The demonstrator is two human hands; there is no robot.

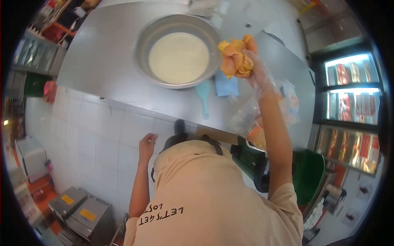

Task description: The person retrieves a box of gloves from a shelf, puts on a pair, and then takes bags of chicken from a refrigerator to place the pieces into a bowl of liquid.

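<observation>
My right hand [259, 74], in a clear plastic glove, grips a clump of raw chicken pieces [236, 57] with yellowish skin or fat. It holds the clump above the metal table [106, 61], right of a large steel bowl [142, 49]. Pale creamy liquid [178, 57] covers the bowl's bottom. A turquoise spatula [203, 100] lies by the bowl's near rim, beside a folded light blue cloth or packet [227, 85]. Under my right forearm is a clear plastic bag [248, 117] with orange-yellow contents. My left hand [147, 144] hangs bare at my side, fingers loosely bent, holding nothing.
A green bin [308, 176] stands right of me, below the table's edge. Lit display fridges [353, 88] line the right side. Grey lidded boxes [88, 213] stand on the floor at lower left. White floor tiles [86, 135] extend to my left.
</observation>
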